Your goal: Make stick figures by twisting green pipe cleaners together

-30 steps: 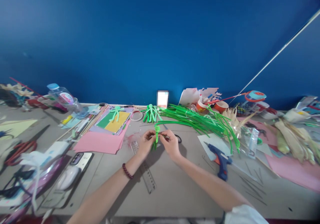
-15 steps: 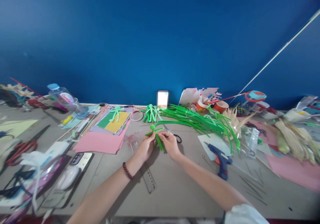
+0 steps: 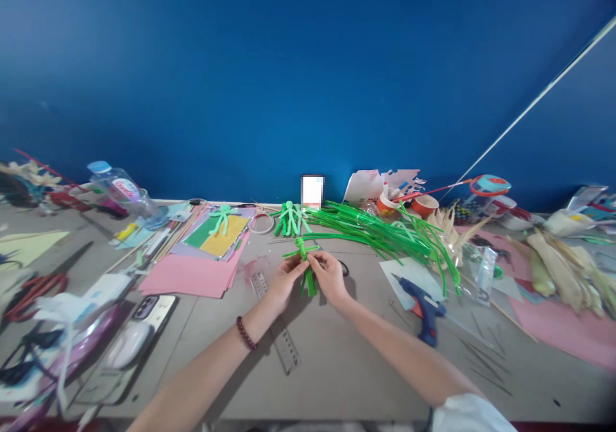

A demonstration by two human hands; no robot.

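The green pipe-cleaner figure [image 3: 303, 253] is pinched between my left hand [image 3: 287, 278] and right hand [image 3: 332, 279], thumbs nearly meeting at its middle, over the counter [image 3: 337, 368]. I judge it very light, fuzzy rather than slippery, and bendy; the thick torso seems the surest hold, the thin arms easily bent. Beyond lie loose green pipe cleaners [image 3: 380, 232].

The green figure [image 3: 303, 253] looks matt — the bottle [image 3: 121, 185] glossy clear plastic, the pink sheets [image 3: 185, 276] smooth paper.
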